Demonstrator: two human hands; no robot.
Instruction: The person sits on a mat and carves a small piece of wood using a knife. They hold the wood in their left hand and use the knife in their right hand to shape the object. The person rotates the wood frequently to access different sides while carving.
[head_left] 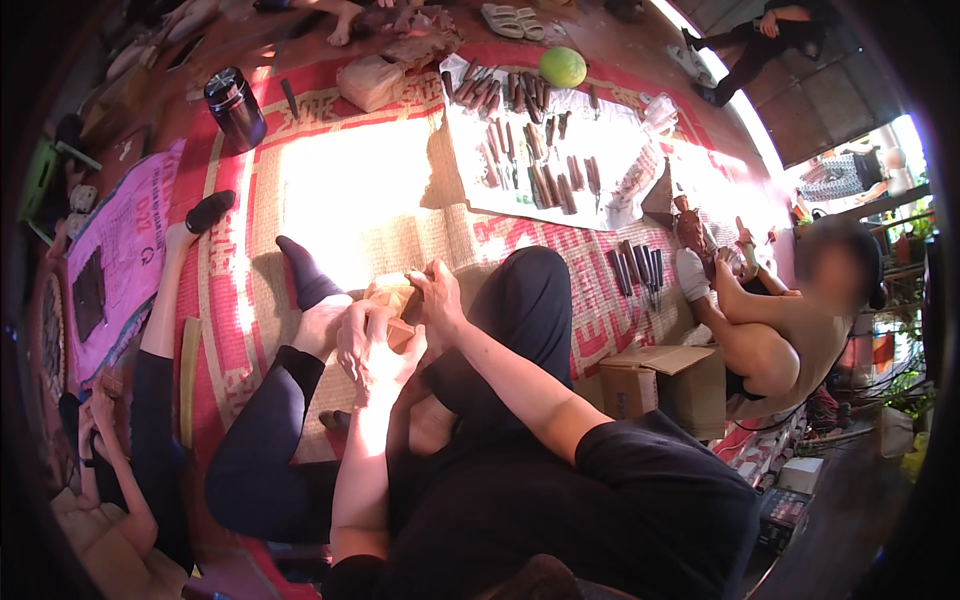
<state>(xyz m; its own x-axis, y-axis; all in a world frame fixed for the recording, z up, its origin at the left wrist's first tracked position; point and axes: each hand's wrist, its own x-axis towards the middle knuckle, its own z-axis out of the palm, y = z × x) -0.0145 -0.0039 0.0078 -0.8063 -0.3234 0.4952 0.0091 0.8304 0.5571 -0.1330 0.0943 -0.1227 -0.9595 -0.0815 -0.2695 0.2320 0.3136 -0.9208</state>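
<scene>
Firstly, pink sheet [125, 255]: thin and wrinkled, at far left; 1 dark flat piece [90, 295] lies on it.
Black bottle [235, 112]: smooth cylinder with a shiny lid, standing near the mat's red border.
Woven mat [262, 215]: straw-coloured, with red patterned bands; strong sunlight whitens its middle.
Left hand [375, 352]: fingers curled, clamped on the brown block.
Tan piece [390, 290]: rounded, wood-like, between the 2 hands, in front of the folded legs.
Brown block [401, 333]: flat-faced, straight-edged, just beside the tan piece; whether they are joined, I cannot tell.
Right hand [438, 300]: fingertips bent at the tan piece's right side; whether they pinch it, I cannot tell.
White sheet [625, 125]: flat, bearing slim brown-handled tools [550, 187] in clusters.
Green fruit [562, 67]: round and smooth, at this sheet's far edge.
Dark tools [637, 268]: narrow, straight, lying side by side.
Cardboard box [630, 388]: angular, matte, flaps folded.
Brown figure [690, 228]: uneven, carved-looking, before 1 seated person [800, 325].
</scene>
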